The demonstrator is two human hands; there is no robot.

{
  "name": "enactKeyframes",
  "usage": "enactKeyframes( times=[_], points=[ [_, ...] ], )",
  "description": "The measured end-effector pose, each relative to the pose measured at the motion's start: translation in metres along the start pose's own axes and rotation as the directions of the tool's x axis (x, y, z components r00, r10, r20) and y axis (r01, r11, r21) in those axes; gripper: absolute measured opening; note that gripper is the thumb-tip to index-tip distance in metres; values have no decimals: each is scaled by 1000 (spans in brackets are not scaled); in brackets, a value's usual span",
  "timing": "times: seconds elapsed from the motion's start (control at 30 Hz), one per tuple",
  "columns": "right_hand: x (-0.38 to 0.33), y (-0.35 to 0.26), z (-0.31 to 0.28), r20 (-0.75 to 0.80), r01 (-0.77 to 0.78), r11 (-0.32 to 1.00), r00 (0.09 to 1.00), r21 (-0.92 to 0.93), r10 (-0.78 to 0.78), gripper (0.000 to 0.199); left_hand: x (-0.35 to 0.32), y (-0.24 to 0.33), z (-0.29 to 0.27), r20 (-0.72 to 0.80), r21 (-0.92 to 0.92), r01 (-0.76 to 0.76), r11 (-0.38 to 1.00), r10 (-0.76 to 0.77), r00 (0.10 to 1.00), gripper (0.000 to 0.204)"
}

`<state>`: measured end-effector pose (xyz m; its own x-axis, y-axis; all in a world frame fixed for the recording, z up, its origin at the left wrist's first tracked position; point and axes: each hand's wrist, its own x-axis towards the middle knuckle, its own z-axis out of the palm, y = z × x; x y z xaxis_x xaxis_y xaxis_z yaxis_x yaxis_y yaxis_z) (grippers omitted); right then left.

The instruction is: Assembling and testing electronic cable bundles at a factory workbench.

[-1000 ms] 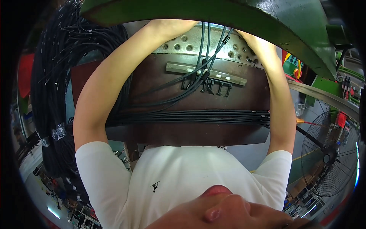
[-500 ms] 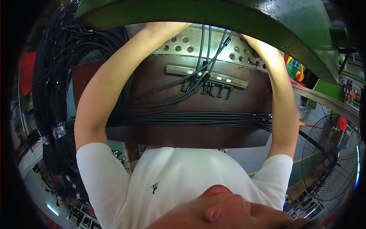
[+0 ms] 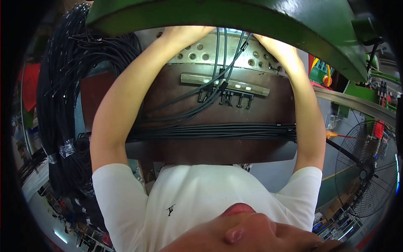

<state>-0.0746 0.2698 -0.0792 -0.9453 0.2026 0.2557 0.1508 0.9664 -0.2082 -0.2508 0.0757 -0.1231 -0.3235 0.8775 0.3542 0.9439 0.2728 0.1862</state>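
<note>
A green machine frame [image 3: 235,17] arches over the work and hides the fingers of both hands. Just below its edge show the wrist and back of my left hand [image 3: 189,34], over a metal plate with round holes [image 3: 205,50]. On the plate's other side, my right hand [image 3: 268,43] passes under the same frame. Between the hands, several black cables [image 3: 226,46] run up out of sight. Lower down they cross a metal bar [image 3: 191,78] with black screws [image 3: 240,101] on its near side, on a brown board [image 3: 210,151]. What the hands hold, if anything, is hidden.
A bundle of straight black cables [image 3: 218,131] lies across the board. Thick coils of black cable [image 3: 58,109] hang at the left. To the right are a metal rail [image 3: 357,97], a screwdriver with an orange handle [image 3: 332,134] and a black floor fan [image 3: 363,174].
Both arms have shifted slightly inward, and the right hand has moved a little left along the frame's edge. The whole view has shifted slightly. The cables keep about the same layout.
</note>
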Motion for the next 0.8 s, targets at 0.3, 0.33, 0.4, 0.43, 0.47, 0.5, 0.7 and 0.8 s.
enactKeyframes(
  times=[0.3, 0.33, 0.4, 0.43, 0.47, 0.5, 0.7, 0.8],
  points=[
    [-1, -2, -2, -209, 241, 949, 936, -203, -282, 19, -4, 9, -10, 11, -179, 119, 977, -119, 993, 35],
    [-2, -3, -2, -207, 244, 949, 936, -201, -285, 19, -5, 10, -12, 18, -189, 125, 974, -124, 992, 35],
    [-3, -5, -2, -192, 210, 951, 948, -226, -255, 19, -6, 11, -17, 33, -204, 137, 969, -133, 991, 35],
    [-3, -6, -2, -193, 212, 951, 947, -223, -257, 19, -7, 11, -20, 41, -210, 143, 967, -137, 990, 35],
    [-3, -7, -1, -213, 218, 948, 939, -232, -269, 20, -7, 11, -23, 49, -216, 148, 965, -141, 989, 35],
    [-3, -6, -1, -232, 222, 944, 932, -243, -279, 21, -7, 11, -24, 57, -225, 151, 963, -142, 988, 35],
    [-5, 0, 2, -249, 247, 928, 915, -280, -319, 21, -5, 14, -27, 105, -275, 166, 947, -142, 984, 34],
    [-7, 0, 9, -304, 217, 914, 895, -343, -327, 21, -3, 11, -19, -388, 11, -214, 977, 201, 900, 11]
  ],
)
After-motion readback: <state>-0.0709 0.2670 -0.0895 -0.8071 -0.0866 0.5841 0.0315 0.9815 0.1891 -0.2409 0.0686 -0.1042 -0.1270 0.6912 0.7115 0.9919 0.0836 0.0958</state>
